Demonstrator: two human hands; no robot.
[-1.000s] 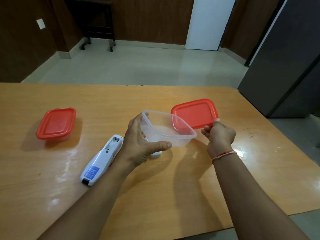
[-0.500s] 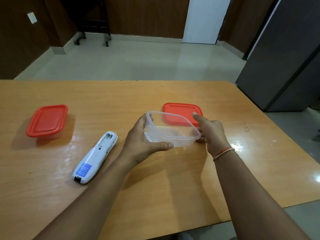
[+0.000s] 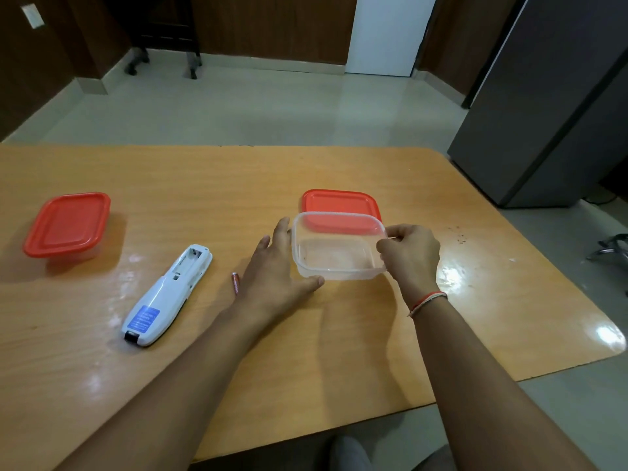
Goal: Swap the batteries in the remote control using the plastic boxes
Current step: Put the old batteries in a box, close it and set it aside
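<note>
Two bare forearms reached from the near edge over a glossy, orange-brown wooden tabletop [image 3: 102, 385] with bright patches of glare. The right hand [image 3: 413, 256], a red-and-white thread around its wrist, pinched the right rim of a clear plastic box [image 3: 334, 248] between thumb and fingers; whether the box sat on the tabletop or was held just above it could not be told. The left hand [image 3: 275, 270] was spread open with fingers extended, lying beside the box's left wall and gripping nothing. Just to the left of that hand a small red battery [image 3: 234, 282] lay on the wood. Further left, a white remote control [image 3: 169, 294] rested face down, its battery bay uncovered at the far end and a blue label near the close end. Directly behind the clear box a red lid [image 3: 339, 200] lay flat on the tabletop, partly seen through the box's wall. Well apart, toward the far left, stood a second plastic box closed with a red lid [image 3: 68, 224]. Beyond the tabletop's far edge stretched a pale, shiny tiled floor [image 3: 255, 110], with a tall grey cabinet [image 3: 543, 113] on the right, dark wood-panelled walls, a white door [image 3: 387, 32], and dark furniture legs on castors at the back left.
</note>
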